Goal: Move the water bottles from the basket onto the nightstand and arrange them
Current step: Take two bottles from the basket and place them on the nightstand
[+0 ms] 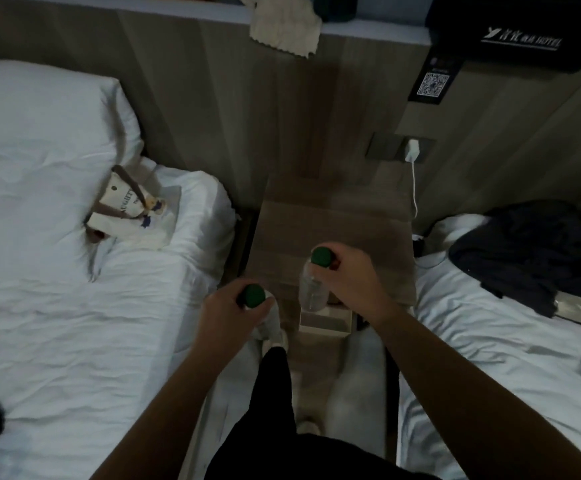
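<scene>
Each hand, left hand (228,311) and right hand (346,277), grips a bottle's neck.

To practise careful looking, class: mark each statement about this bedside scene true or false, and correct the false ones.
1. The left hand grips the left bottle, the right hand grips the right bottle, and both caps are green. True.
2. A bottle stands free on the nightstand. False: both bottles are held in the hands.
3. A tote bag lies on the left bed. True.
4. The white charger lies unplugged on a bed. False: it is plugged into the wall socket.
</scene>
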Demonstrator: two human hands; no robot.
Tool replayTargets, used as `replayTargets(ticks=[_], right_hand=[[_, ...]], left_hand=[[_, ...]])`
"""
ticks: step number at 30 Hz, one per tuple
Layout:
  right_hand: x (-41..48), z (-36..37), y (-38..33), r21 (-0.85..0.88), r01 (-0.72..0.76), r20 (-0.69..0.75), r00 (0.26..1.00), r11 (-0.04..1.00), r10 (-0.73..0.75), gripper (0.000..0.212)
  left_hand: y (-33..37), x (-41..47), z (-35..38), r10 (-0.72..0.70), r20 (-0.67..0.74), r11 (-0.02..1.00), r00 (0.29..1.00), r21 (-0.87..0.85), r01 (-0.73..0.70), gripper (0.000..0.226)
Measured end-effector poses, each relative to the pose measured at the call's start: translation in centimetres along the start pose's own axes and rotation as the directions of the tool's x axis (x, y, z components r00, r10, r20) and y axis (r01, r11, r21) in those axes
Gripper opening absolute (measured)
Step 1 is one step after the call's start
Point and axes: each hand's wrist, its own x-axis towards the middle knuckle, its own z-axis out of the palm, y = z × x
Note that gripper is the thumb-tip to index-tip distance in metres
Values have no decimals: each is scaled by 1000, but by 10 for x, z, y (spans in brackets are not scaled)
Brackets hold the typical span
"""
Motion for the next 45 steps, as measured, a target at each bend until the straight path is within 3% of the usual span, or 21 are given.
replayTargets(ticks=[5,15,21,32,45], right_hand=[[99,8,-6,-47,-61,85,994,997,65,26],[246,30,-13,-101,-193,113,972,976,204,23],[297,37,-3,-81,-231,162,957,970,242,29],[337,57,13,-57,-309,244,918,949,313,36],[333,61,20,-21,-319,261,913,947,314,44]], left_hand=[[-14,90,18,7,132,999,991,40,-12,23],[-25,228,43,103,399,994,911,1,-113,24],[-39,271,61,163,405,986,900,-32,-164,35],[-57,321,81,184,523,982,832,-56,-182,26],[-64,314,83,52,464,996,884,43,-81,32]])
